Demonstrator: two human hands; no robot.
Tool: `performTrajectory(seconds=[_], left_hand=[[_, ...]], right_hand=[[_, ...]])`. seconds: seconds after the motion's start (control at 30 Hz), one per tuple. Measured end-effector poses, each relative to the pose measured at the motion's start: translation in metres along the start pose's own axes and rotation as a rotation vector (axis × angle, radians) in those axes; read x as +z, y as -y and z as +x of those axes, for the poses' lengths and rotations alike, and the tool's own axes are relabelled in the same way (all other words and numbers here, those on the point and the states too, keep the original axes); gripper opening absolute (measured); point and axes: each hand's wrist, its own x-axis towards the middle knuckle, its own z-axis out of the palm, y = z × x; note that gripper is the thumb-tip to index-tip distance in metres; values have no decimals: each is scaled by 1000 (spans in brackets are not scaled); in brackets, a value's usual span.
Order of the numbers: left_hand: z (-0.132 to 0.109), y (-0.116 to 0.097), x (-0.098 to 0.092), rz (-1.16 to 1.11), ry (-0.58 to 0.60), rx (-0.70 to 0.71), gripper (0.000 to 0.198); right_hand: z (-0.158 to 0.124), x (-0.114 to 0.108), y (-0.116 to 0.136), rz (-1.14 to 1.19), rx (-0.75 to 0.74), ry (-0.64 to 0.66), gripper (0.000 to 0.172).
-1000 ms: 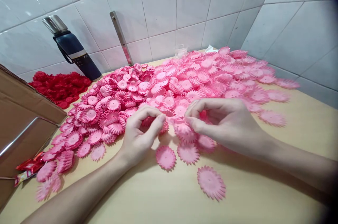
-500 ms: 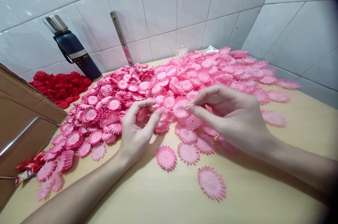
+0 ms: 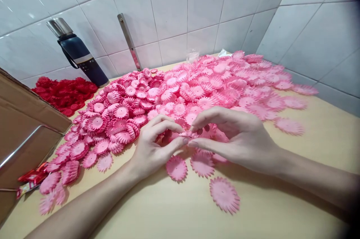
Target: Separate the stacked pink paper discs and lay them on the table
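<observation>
A wide heap of pink pleated paper rosettes [image 3: 197, 89] covers the wooden table [image 3: 281, 209]. My left hand [image 3: 153, 145] and my right hand [image 3: 233, 136] meet at the heap's near edge, fingertips together, both pinching one pink rosette [image 3: 188, 134] between them. Three loose flat rosettes lie just in front of my hands: one [image 3: 176, 167] under my left thumb, one [image 3: 201, 164] beside it, and one [image 3: 224, 194] nearer to me.
A pile of red rosettes [image 3: 63, 92] lies at the back left beside a dark blue flask [image 3: 80, 57]. A cardboard box [image 3: 25, 126] stands at the left edge, with red wrappers [image 3: 30, 179] by it. A metal strip [image 3: 129, 40] leans on the tiled wall.
My hands were apart, each with its fingers in the heap; they have come down and together, and now both pinch the same rosette.
</observation>
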Motion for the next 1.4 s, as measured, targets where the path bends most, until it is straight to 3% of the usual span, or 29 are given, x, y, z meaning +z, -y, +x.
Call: performTrajectory(seconds=[0.2, 0.37, 0.47, 0.57, 0.67, 0.77, 0.9, 1.0, 1.23, 1.4], left_hand=[[-3, -4, 2, -138, -3, -165, 27], [-7, 1, 4, -522, -45, -225, 22], [-8, 4, 3, -596, -36, -224, 25], [-8, 4, 3, -436, -18, -191, 18], [-9, 3, 4, -222, -7, -55, 15], [-11, 3, 6, -205, 39, 85, 36], [-16, 3, 7, -248, 148, 136, 51], [-17, 4, 6, -225, 190, 144, 52], [-12, 2, 2, -74, 136, 155, 52], [-7, 0, -1, 165, -31, 237, 38]], right_hand=[[3, -1, 4, -35, 104, -164, 13], [5, -2, 4, -10, 157, -250, 7], [6, -3, 2, -99, 142, -288, 5], [8, -5, 1, -245, 80, -302, 6], [9, -7, 3, -297, -10, -261, 6], [7, -5, 7, -252, -124, -65, 11], [3, 1, 9, -204, -189, 137, 6], [3, 3, 9, -190, -186, 140, 6], [4, 3, 11, -119, -119, 130, 15], [3, 0, 10, -99, -13, 65, 8]])
